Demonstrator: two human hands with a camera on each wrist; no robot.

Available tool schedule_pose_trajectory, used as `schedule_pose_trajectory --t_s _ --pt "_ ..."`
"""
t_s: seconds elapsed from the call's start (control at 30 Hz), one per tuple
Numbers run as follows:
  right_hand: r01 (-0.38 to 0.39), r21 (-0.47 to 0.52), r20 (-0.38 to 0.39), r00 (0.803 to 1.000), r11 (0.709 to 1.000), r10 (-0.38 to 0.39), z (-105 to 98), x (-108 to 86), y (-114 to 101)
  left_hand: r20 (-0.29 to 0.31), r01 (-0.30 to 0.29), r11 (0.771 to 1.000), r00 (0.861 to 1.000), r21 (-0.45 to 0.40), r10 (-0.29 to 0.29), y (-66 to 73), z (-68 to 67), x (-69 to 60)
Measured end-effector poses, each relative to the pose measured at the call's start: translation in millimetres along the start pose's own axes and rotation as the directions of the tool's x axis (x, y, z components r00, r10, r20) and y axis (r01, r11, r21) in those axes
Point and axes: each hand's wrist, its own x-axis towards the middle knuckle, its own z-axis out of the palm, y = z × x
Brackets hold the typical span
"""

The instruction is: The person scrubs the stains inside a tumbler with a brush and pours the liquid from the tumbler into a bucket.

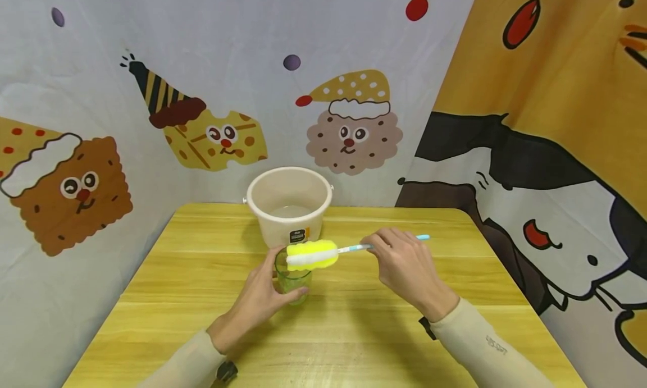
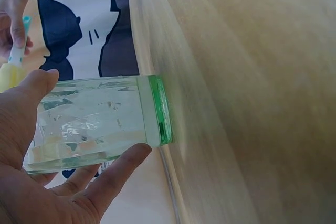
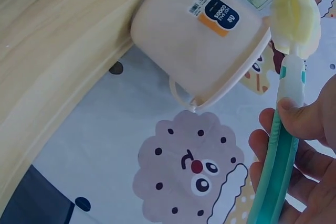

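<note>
Two hands reach forward over the worktop (image 1: 202, 275) from pale sleeves, one on each side. The left hand (image 1: 255, 292) is wrapped around a green-tinted glass (image 2: 94, 121), thumb along one side and fingers spread along the other; the glass stands upright near the middle of the worktop, its thick green base down. The right hand (image 1: 404, 261) comes in from the other side with its wrist bent inward, thumb and fingers closed on the slim handle of a cleaning brush (image 1: 349, 248). That brush lies nearly level, its yellow-and-white sponge head (image 1: 313, 255) pointing toward the left hand, just above the mouth of the glass; whether it touches the rim cannot be told.

Counted, there is one glass, one brush and one cream bucket (image 1: 270, 225), which stands upright behind the glass near the far edge and bears one label (image 1: 298, 236). Each wrist shows one dark band. On the backdrop (image 1: 227, 34), three cartoon snacks wear three party hats, beside one large animal figure.
</note>
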Motion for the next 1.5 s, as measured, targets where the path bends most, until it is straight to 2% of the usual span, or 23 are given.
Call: schedule_pose_trajectory --t_s 0.4,0.7,1.2,1.5 --pt "0.047 -0.024 -0.020 0.999 0.999 -0.047 -1 12.4 -3 -0.001 -0.018 1.000 1.000 -0.002 0.018 -1.3 -0.2 0.3" --pt "0.081 -0.064 -0.003 0.997 0.995 -0.082 -5 23.6 -4 -0.002 -0.030 1.000 1.000 -0.007 0.030 -1.8 0.9 0.0" --pt "0.178 -0.159 0.015 0.984 0.971 -0.178 -13 42.0 -7 0.011 0.010 1.000 1.000 -0.013 -0.010 -0.8 -0.2 0.9" --pt "0.224 -0.195 0.006 0.974 0.955 -0.227 -15 53.3 -9 0.017 0.012 1.000 1.000 -0.013 -0.012 -0.3 -0.3 1.1"
